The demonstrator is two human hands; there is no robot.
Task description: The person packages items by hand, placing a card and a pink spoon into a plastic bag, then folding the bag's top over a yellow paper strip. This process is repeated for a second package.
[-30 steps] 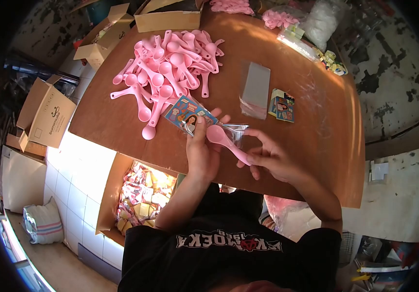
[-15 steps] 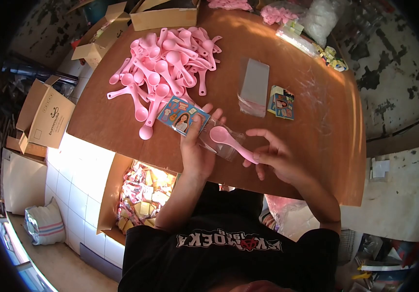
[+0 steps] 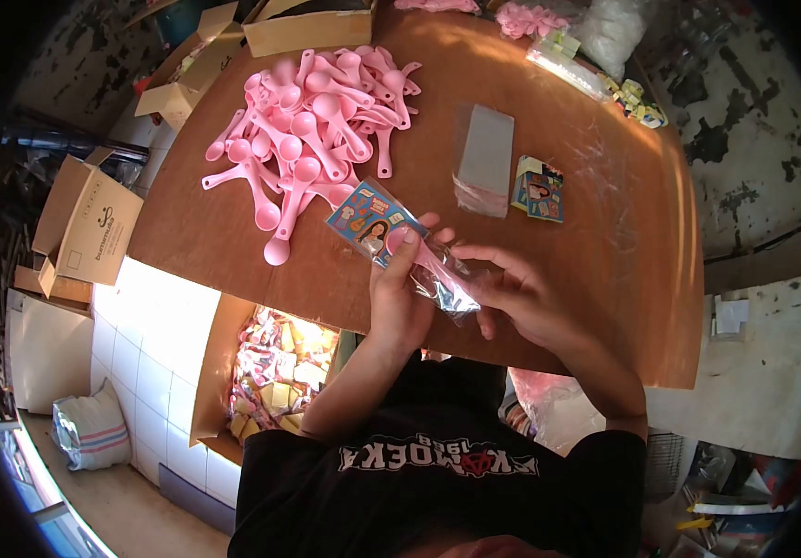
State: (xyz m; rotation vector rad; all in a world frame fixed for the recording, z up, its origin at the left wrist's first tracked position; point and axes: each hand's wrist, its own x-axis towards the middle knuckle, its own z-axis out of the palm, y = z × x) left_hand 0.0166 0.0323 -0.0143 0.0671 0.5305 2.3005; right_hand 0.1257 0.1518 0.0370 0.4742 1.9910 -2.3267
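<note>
My left hand (image 3: 402, 302) is closed around a clear plastic bag (image 3: 456, 302), its thumb pressing on the front. Inside the bag are a blue printed card (image 3: 363, 221) with a picture of a person, and a pink measuring spoon (image 3: 439, 263). The spoon's bowl lies by my left thumb, over the card's lower end, and its handle points toward my right hand. My right hand (image 3: 535, 302) pinches the near end of the bag at the handle tip, index finger stretched along the top. A heap of pink spoons (image 3: 326, 116) lies beyond my left hand.
On the brown table (image 3: 595, 307) lie a stack of clear bags (image 3: 486, 158) and a small pile of cards (image 3: 540, 191). Pink items (image 3: 529, 19) and a white plastic sack (image 3: 612, 37) sit at the back. A carton of packed goods (image 3: 219, 372) stands below the left edge.
The spoon, which was outside the bag in my right hand, has slid into it over the card. My left hand has shifted slightly right with the bag.
</note>
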